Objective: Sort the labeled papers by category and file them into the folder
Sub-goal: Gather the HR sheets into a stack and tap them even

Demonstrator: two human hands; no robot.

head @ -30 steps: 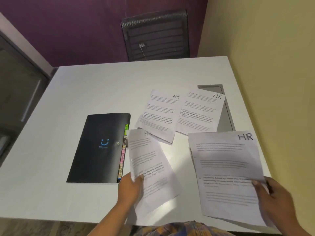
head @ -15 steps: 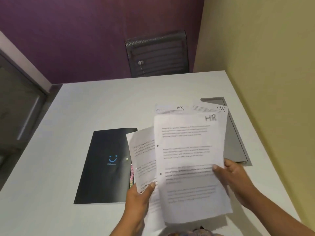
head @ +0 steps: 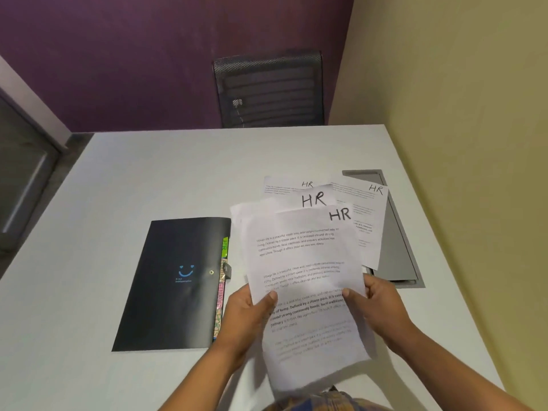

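White table (head: 148, 179), purple wall behind. Black folder (head: 166, 286) lies flat and closed, with coloured index tabs (head: 221, 292) protruding at its right edge. Right of folder: left hand (head: 246, 312) and right hand (head: 376, 307) both pinch fanned HR papers (head: 305, 262), thumbs on top. Farther right of folder, partly hidden by these, two loose HR sheets (head: 367, 215) lie flat, one overlapping a grey panel (head: 397, 262).

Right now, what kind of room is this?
Probably a small office or meeting room: a white desk with a grey recessed hatch, a black mesh-backed chair, and printed sheets marked HR beside a black folder.
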